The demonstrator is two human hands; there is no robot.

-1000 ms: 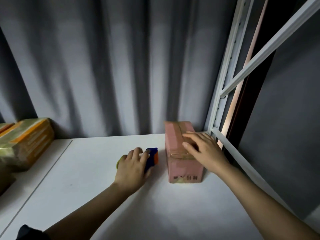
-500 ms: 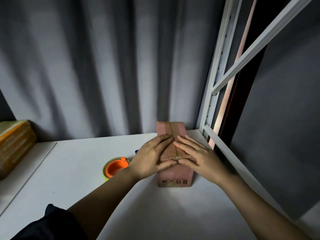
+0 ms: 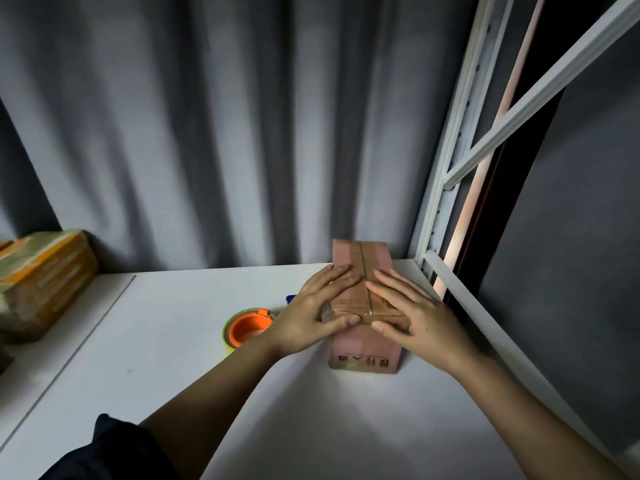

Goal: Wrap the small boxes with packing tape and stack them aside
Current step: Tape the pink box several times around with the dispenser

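A person's left hand (image 3: 313,315) and right hand (image 3: 414,315) lay flat, fingers straight and released, on top of a small pinkish cardboard box (image 3: 363,306) at the right centre of the frame, pressing a band of clear packing tape (image 3: 372,311) down across the lid; neither hand gripped anything. The box sat on the white worktop (image 3: 173,341), its far end near the grey curtain (image 3: 207,133) and its right side near the white metal frame (image 3: 446,188) in the upper right. Just left of the box, partly behind the left wrist, lay the tape roll (image 3: 247,327) with its orange core, and a small blue object (image 3: 290,298), too hidden to identify, showed above it. At the left edge of the frame, boxes already bound in tape (image 3: 45,282) were piled well apart from the work. The step in hand appeared to be smoothing the tape so it stuck along the seam. The next move would probably call for checking that the ends held, then either taking up the roll for another pass or lifting the box with both hands and carrying it leftward to the pile
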